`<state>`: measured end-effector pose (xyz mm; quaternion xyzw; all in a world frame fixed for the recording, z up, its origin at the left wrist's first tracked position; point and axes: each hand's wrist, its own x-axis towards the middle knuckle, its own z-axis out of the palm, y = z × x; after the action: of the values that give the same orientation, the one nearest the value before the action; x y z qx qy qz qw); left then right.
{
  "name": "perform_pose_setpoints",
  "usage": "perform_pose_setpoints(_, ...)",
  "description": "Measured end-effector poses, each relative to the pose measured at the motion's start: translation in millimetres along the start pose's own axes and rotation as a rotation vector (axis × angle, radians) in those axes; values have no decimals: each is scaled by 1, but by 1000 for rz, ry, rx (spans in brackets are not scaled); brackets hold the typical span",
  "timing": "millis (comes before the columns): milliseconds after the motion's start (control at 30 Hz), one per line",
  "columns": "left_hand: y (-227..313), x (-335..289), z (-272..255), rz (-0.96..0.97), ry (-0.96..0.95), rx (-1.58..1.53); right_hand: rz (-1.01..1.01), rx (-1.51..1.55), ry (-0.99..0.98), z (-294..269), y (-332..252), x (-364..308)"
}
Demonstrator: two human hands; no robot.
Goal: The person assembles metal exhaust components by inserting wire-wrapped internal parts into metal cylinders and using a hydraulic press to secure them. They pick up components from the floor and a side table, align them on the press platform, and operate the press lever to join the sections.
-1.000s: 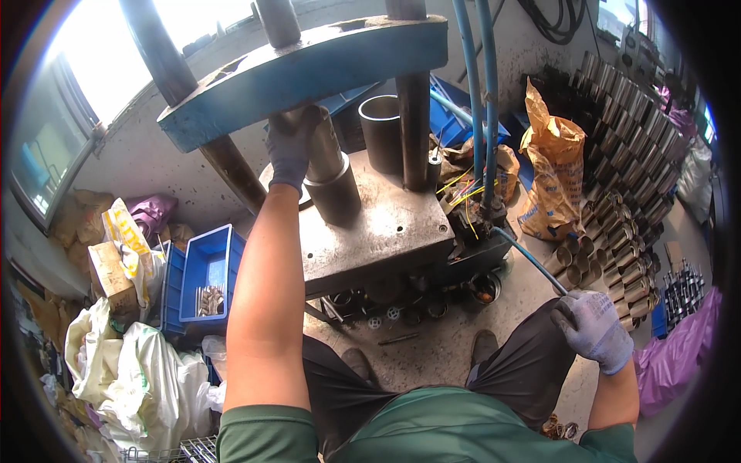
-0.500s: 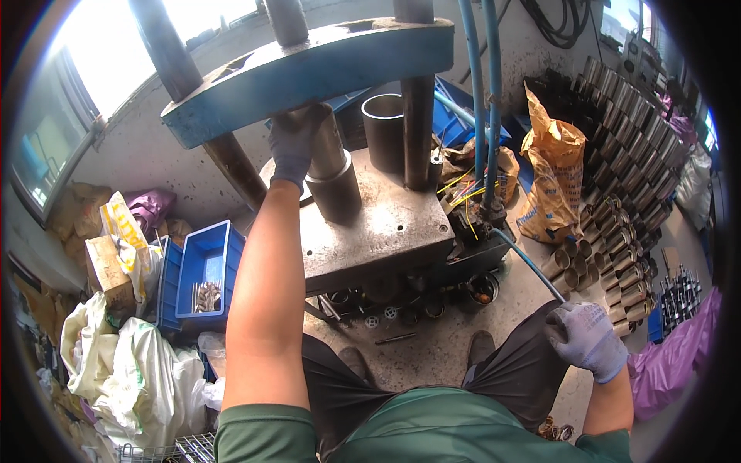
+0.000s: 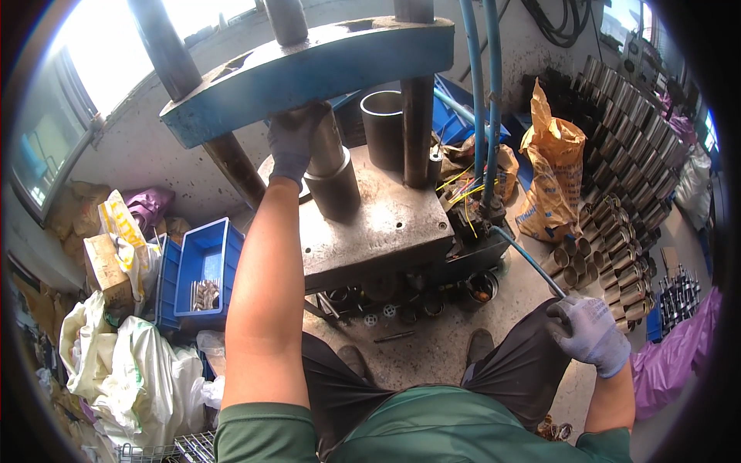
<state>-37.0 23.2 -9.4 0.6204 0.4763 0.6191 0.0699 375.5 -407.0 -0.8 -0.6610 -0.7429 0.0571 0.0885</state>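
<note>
My left hand (image 3: 295, 147), in a grey glove, reaches under the blue crosshead (image 3: 309, 81) of a press. It is closed around the upper part of a metal cylinder (image 3: 327, 147), with some of its fingers hidden behind. That cylinder stands upright in a wider dark metal sleeve (image 3: 335, 193) on the steel press table (image 3: 378, 239). Low on the right, my gloved right hand (image 3: 590, 333) is closed on the end of a thin blue-grey lever (image 3: 532, 264), which slopes down from the side of the press.
Behind stands an open steel tube (image 3: 383, 131) beside a press column (image 3: 417, 131). A blue bin (image 3: 207, 266) holding small metal parts sits left, near white sacks (image 3: 139, 363). Right are a torn paper sack (image 3: 552, 177) and many stacked metal tubes (image 3: 633, 147).
My right hand has shifted slightly down and to the right on the lever's end. My left hand keeps its place at the cylinder, and the press looks unchanged.
</note>
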Motion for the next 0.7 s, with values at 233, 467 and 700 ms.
perform_pose_setpoints(233, 3, -2, 3, 22, -69, -3, 36, 29, -32, -2, 3, -1)
perform_pose_setpoints(467, 6, -5, 5, 20, -41, -7, 36, 2, -142, -5, 2, 2)
perform_pose_setpoints(700, 20, -12, -2, 38, -58, 3, -34, 49, 73, -7, -2, 4)
